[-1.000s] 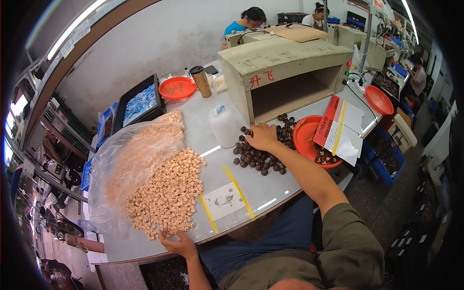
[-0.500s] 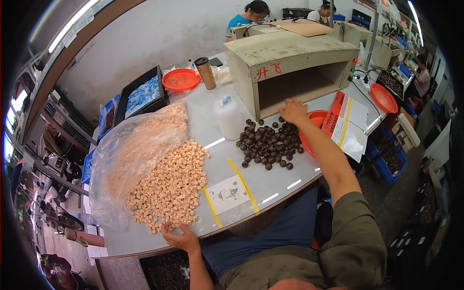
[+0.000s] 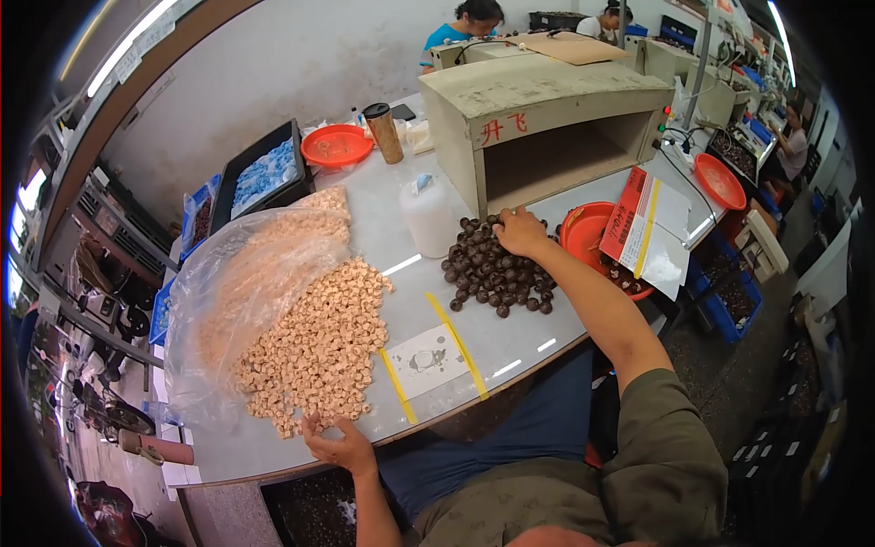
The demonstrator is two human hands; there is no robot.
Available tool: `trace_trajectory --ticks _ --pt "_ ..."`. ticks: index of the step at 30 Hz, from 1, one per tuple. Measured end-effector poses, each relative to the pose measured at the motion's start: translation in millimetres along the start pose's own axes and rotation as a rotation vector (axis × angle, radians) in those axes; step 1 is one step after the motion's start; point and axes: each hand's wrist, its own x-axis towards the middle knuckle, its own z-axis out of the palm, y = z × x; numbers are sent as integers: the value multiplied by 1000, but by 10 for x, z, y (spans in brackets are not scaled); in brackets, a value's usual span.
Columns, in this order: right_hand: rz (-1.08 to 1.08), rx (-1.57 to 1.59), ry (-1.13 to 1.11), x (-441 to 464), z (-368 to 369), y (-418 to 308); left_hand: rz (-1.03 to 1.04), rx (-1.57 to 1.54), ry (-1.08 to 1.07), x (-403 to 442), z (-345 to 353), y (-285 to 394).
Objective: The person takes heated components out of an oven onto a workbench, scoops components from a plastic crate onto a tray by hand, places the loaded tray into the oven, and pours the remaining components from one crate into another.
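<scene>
The desk [image 3: 410,310] ran across in front of the person, w/ a big pale metal box [image 3: 547,91] at the back, its open side facing the seat, prob. for easy access. A clear plastic bag [image 3: 196,365] lay on its side, L end of desk, mouth toward the person, so the pale pieces [image 3: 319,346] spread out in a loose heap within L-hand reach. Black tray [image 3: 295,189] of blue bits sat beyond the bag, out of the way. The dark balls [image 3: 492,273] lay heaped on the desk just in front of the box, R of the bottle [image 3: 427,219], prob. there to suit the R arm. Red bowl [image 3: 576,228] stood beside them, w/ more dark balls in it & a printed card [image 3: 629,219] leaning over its R side. White sheet [image 3: 427,362] lay flat betw. the two heaps, yellow tape [image 3: 458,346] along its sides, prob. to fix it in place. R arm reached fwd & inward, elbow bent, forearm slanting over the desk's near edge; R hand [image 3: 521,232] was palm down at the far edge of the dark heap, fingers bent & fairly narrow, tips on or by the balls; can't tell if it gripped any. L forearm came up from below the desk edge; L hand [image 3: 339,445] was half open, thumb apart from curled fingers, tips at the pale heap's near edge, no piece seen in its grasp.
</scene>
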Motion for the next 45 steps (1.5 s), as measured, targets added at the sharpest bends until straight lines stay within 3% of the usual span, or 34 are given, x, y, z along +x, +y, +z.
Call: trace_trajectory --ticks 4,8,11,16,20,26,29,33,35,36,39,43,45 --pt "-46 60 20 -134 7 -82 18 34 -24 11 -28 23" --pt "-228 30 -84 -256 -139 -153 22 36 -33 11 -40 10" --pt "-281 52 -20 -496 -409 -222 25 34 -29 0 -50 -6" --pt "-353 199 326 -1166 -831 95 -13 25 -32 2 -62 19" --pt "-184 -106 568 -1723 -1108 836 -26 38 -62 -2 -86 -7" --pt "41 -510 303 -2414 -1118 1527 -13 31 -86 -11 -94 -19" --pt "64 -609 315 -2480 -1015 1789 -15 39 -86 -23 -97 -30" --pt "-11 -481 529 -2466 -1034 2007 18 44 -52 -24 -109 -54" --pt "-21 -468 760 -2449 -1150 2076 19 44 -53 -26 -103 -61" --pt "28 -431 819 -2472 -1224 2143 327 220 184 22 -68 -37" --pt "94 -409 1062 -2532 -1573 2186 172 217 50 98 -273 331" --pt "285 -445 1220 -2555 -2178 1943 164 229 54 89 -281 325" --pt "244 -464 1319 -2453 -2476 1716 210 269 73 87 -268 270"
